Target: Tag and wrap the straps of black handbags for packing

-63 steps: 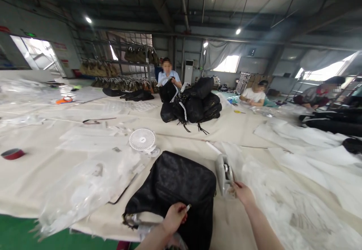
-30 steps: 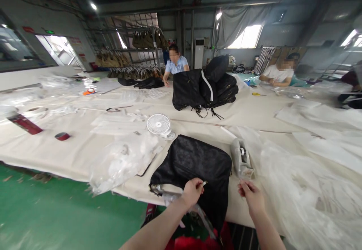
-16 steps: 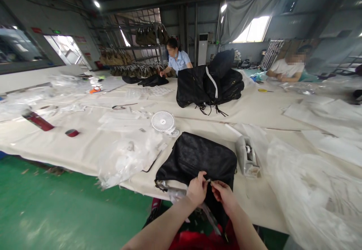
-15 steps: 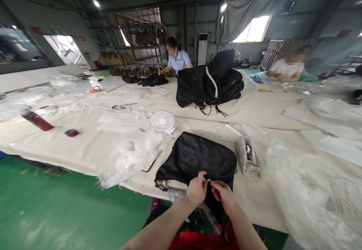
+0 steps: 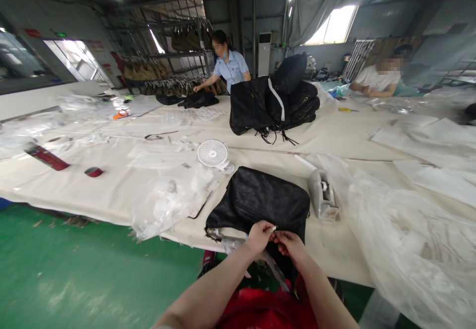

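Observation:
A black bag (image 5: 267,197) lies on the cream-covered table in front of me, its lower part hanging over the near edge. Both of my hands are at its near side, fingertips almost touching. My left hand (image 5: 259,235) pinches a small white piece (image 5: 274,228), too small to name. Just beside it, my right hand (image 5: 290,245) is closed in a pinch; what its fingers hold is hidden. Clear plastic wrapping (image 5: 232,243) surrounds part of the bag's strap below my left wrist.
Right of the bag stands a tape dispenser (image 5: 323,195); beyond it spreads clear plastic sheeting (image 5: 405,234). A white fan (image 5: 213,154) and plastic bags (image 5: 167,200) lie left. Farther back is a pile of black bags (image 5: 253,105). Two people (image 5: 232,68) work across the table.
My left index finger has folded down onto the small white piece, and my hands have drawn closer together. The view has tilted slightly. The person in blue has shifted an arm outward.

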Action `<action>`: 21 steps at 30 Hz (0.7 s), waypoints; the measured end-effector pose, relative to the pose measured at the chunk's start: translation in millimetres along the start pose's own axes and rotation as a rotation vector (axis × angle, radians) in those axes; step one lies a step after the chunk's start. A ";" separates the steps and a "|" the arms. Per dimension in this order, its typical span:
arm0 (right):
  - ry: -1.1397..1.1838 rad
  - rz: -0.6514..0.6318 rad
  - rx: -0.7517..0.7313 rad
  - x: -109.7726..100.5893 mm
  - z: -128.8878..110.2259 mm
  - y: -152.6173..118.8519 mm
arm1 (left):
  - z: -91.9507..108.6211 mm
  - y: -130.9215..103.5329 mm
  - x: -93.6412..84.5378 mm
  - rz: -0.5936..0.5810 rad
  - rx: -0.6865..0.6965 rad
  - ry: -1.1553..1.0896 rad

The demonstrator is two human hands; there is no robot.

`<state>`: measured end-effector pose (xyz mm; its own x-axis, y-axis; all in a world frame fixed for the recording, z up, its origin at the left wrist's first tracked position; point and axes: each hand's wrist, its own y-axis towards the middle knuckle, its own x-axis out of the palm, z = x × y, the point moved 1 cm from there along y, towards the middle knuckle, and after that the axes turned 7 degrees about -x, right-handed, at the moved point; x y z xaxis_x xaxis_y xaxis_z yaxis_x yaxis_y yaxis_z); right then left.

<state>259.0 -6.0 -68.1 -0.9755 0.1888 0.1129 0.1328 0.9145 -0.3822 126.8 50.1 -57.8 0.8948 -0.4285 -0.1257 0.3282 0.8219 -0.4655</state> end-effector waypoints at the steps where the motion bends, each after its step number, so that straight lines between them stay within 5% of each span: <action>1: -0.014 -0.006 -0.005 1.4 -0.7 -0.2 | -0.9 0.6 0.6 -0.014 -0.025 -0.027; 10: -0.050 0.032 0.017 15.4 1.4 8.9 | -3.5 -8.9 -2.3 0.050 -0.028 -0.079; 16: -0.068 0.147 0.068 19.9 8.6 17.8 | 0.8 -16.6 -4.4 0.125 0.176 0.182; 21: 0.067 0.114 0.062 20.0 6.1 12.0 | -4.9 -15.7 -1.4 0.147 0.198 0.243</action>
<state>240.0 6.6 -76.1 -0.9405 0.3158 0.1255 0.2293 0.8623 -0.4515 118.9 35.9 -54.6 0.8464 -0.3570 -0.3952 0.2746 0.9283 -0.2506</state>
